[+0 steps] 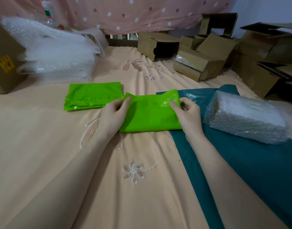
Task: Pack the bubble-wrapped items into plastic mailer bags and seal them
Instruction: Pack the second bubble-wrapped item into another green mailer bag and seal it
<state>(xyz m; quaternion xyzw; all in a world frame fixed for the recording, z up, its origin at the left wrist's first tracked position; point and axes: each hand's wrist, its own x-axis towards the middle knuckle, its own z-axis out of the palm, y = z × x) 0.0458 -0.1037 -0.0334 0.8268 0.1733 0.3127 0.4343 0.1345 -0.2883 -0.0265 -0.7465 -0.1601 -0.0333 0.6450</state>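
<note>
A bright green mailer bag (150, 115) lies flat on the peach bedsheet in front of me. My left hand (114, 113) pinches its upper left corner. My right hand (186, 113) pinches its upper right corner, where the flap looks crumpled. To the left, a stack of more green mailer bags (92, 98) rests flat. At the right a bubble-wrapped box (247, 118) sits on a teal sheet (241, 159), apart from both hands.
A heap of bubble wrap (54, 52) leans on a cardboard box (4, 63) at the back left. Several open cardboard boxes (198, 63) crowd the back right. A pink dotted curtain (142, 12) hangs behind.
</note>
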